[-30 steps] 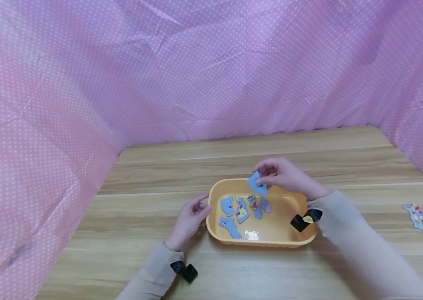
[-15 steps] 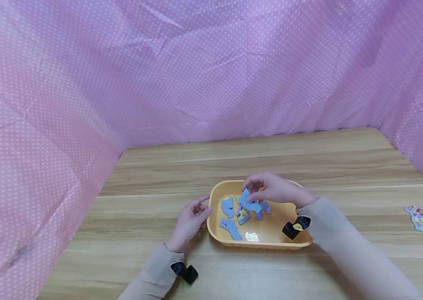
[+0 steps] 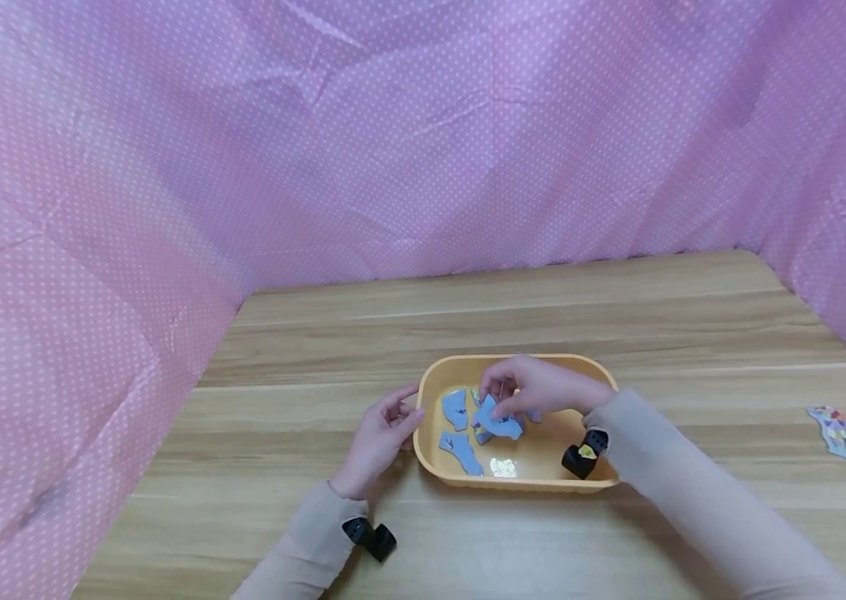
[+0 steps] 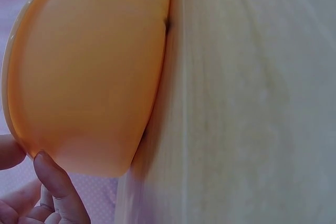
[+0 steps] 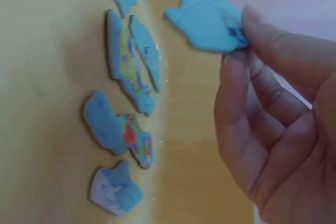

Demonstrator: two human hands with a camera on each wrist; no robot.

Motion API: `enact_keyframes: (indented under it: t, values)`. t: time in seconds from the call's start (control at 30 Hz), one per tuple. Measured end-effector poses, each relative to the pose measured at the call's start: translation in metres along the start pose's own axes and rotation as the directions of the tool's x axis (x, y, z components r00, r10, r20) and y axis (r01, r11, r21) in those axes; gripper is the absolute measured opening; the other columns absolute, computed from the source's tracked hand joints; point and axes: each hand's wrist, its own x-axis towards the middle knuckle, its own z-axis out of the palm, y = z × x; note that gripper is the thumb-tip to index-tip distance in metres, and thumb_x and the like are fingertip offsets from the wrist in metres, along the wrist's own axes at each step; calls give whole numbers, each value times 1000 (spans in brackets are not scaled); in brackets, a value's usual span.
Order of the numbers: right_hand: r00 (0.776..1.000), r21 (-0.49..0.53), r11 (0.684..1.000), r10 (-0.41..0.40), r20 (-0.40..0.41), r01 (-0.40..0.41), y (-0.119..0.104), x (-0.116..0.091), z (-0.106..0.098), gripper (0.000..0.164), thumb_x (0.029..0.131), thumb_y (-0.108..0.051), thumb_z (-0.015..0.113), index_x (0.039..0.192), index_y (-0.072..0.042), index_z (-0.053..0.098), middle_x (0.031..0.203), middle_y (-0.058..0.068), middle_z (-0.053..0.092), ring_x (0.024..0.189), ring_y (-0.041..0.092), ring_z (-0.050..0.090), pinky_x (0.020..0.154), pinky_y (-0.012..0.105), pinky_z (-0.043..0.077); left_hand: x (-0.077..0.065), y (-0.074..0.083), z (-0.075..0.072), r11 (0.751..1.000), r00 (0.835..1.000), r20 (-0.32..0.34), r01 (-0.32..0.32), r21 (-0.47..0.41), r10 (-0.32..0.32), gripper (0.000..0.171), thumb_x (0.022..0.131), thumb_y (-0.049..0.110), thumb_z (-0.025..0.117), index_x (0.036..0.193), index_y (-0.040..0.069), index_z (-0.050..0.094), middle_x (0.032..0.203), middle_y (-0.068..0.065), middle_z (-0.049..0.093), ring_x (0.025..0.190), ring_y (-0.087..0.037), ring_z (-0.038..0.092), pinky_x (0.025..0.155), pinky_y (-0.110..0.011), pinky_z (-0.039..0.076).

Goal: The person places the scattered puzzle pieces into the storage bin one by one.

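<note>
My right hand [image 3: 535, 387] is over the yellow plastic tray [image 3: 550, 443], pinching a light-blue jigsaw puzzle piece [image 3: 499, 423]. Thumb and index finger grip that puzzle piece [image 5: 207, 24] by one edge in the right wrist view; a small dark print shows beside the thumb. Several other pieces lie in the tray, among them a blue piece [image 3: 455, 408] and a long blue piece [image 3: 462, 453]. Others are partly hidden under the right hand. At the tray's left end my left hand [image 3: 377, 437] holds the rim, its thumb and finger meeting the tray wall [image 4: 89, 77] in the left wrist view.
A colourful puzzle piece [image 3: 835, 432] lies apart on the wooden table [image 3: 302, 442] at the far right. Light reflects off the tray floor. A pink dotted cloth [image 3: 423, 142] hangs behind the table and at its sides.
My right hand has come down and left with the blue puzzle piece, from above the tray's far rim to over the other pieces. The left hand keeps its place on the tray.
</note>
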Motion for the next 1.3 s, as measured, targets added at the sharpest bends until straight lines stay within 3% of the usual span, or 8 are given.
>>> enact_keyframes:
  t: [0.27, 0.47, 0.7, 0.93, 1.3]
  values:
    - [998, -94, 996, 10, 57, -5, 3, 2, 4, 15, 80, -11, 74, 92, -11, 66, 78, -4, 58, 68, 8, 51, 56, 20, 45, 2, 0, 0, 1000, 1000, -2, -3, 12, 3, 43, 92, 11, 60, 134, 7, 52, 91, -13, 60, 64, -10, 52, 56, -23, 46]
    - [993, -166, 985, -24, 114, 43, 5, 4, 10, 16, 77, -9, 77, 87, -12, 66, 76, -7, 56, 71, 6, 49, 64, 20, 43, 0, 1, 1, 1000, 1000, -6, -23, -7, 23, 44, 92, 10, 60, 134, 4, 51, 90, -13, 60, 64, -10, 53, 55, -24, 47]
    - [985, -155, 988, 10, 174, 17, 6, 5, 18, 16, 76, -5, 77, 85, -10, 65, 75, -6, 54, 69, 6, 47, 63, 19, 43, -1, 2, 2, 1000, 1000, -8, -18, -10, 18, 44, 92, 10, 60, 135, 4, 50, 90, -11, 60, 65, -10, 54, 56, -24, 49]
    - [979, -139, 989, 83, 188, -57, 5, 6, 24, 17, 75, -4, 77, 84, -12, 65, 74, -5, 53, 70, 8, 47, 61, 18, 42, 0, -1, 2, 1000, 1000, -8, -1, -18, 1, 43, 92, 10, 60, 134, 5, 51, 89, -11, 59, 65, -9, 54, 56, -23, 47]
    - [979, -215, 975, 90, 183, -50, 6, 7, 30, 15, 75, -10, 79, 85, -16, 69, 70, -7, 53, 70, 7, 48, 64, 19, 44, 0, -3, 2, 1000, 1000, -9, 11, 2, -11, 43, 92, 11, 60, 134, 7, 52, 90, -12, 60, 63, -10, 53, 56, -22, 47]
